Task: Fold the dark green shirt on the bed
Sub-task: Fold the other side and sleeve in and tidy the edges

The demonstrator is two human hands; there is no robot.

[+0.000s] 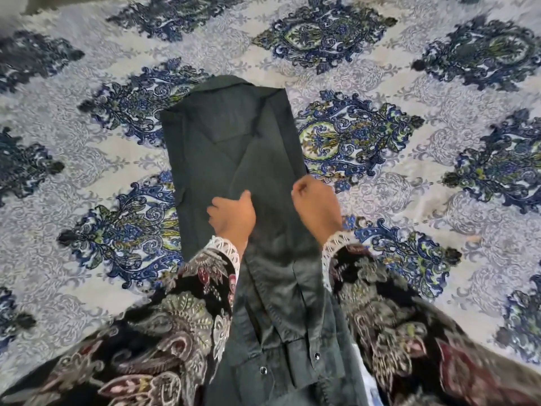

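The dark green shirt [234, 142] lies lengthwise in the middle of the bed as a narrow strip, collar at the far end, both sides folded inward. Its near end with snap-buttoned cuffs hangs toward me between my arms. My left hand [232, 216] pinches the cloth near the strip's centre. My right hand [317, 208] is closed on the shirt's right edge. Both hands sit about halfway down the strip, roughly level with each other.
The bed [409, 200] is covered by a pale grey spread with blue and green medallions, and it fills the view. My patterned dark sleeves with white lace cuffs [222, 247] cover the lower part of the frame.
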